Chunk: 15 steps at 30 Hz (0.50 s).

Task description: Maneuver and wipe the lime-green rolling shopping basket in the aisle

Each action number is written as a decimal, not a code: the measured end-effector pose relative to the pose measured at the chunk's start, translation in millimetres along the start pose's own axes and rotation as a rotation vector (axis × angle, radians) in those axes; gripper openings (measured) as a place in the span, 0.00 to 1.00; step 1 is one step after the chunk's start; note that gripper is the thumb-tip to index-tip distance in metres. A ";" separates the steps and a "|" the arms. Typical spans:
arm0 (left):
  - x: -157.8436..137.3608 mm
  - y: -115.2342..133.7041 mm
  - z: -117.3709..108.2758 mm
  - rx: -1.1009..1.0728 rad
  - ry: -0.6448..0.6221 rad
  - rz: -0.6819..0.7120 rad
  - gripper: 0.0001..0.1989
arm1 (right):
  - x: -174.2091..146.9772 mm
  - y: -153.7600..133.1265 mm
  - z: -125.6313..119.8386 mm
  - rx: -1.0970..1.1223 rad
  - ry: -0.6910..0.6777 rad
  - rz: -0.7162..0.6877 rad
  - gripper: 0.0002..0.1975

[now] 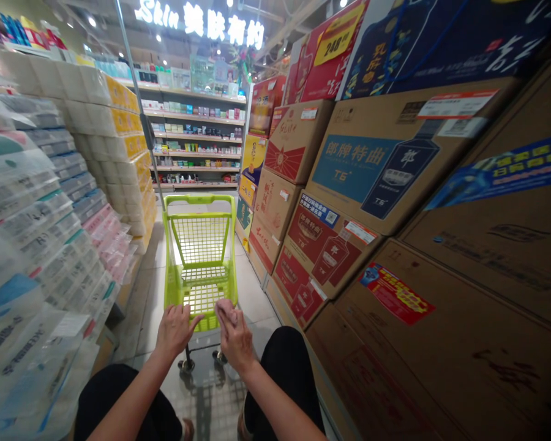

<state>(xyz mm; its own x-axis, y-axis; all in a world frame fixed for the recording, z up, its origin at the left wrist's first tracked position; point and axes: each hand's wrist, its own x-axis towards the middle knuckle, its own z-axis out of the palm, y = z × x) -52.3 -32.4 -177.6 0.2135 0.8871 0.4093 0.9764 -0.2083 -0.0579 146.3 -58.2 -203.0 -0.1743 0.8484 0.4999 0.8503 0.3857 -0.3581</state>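
A small lime-green shopping cart (202,239) with a grid basket stands directly ahead of my knees. At its near left corner my left hand (174,329) grips the rim, with the fingers curled over and the thumb stretched along the near edge. My right hand (237,338) is closed on a crumpled pinkish-grey cloth (226,309) at the near right corner of the cart. The cloth is against the rim there. The undersides of my fingers are hidden. A thin grey pole rises from the cart's left side.
Cardboard cartons (349,165) are stacked high along the right side. Packs of tissue paper (41,202) and wrapped rolls (110,141) are piled on the left. Shelves of small boxed goods (197,138) stand at the back. Pale tiled floor (147,294) runs between the stacks.
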 end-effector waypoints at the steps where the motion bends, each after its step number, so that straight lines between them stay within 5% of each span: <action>1: -0.3 -1.0 0.0 0.007 -0.005 0.002 0.24 | -4.5 0.0 2.0 0.028 0.012 0.026 0.31; 15: 0.7 3.9 4.5 0.072 -0.009 0.008 0.22 | -21.9 1.6 11.5 0.258 0.096 0.275 0.24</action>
<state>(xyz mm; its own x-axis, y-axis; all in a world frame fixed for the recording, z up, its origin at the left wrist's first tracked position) -48.1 -30.8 -181.7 0.2215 0.8891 0.4005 0.9744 -0.1854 -0.1271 145.7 -72.0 -223.6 0.1003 0.8996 0.4250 0.7038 0.2378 -0.6694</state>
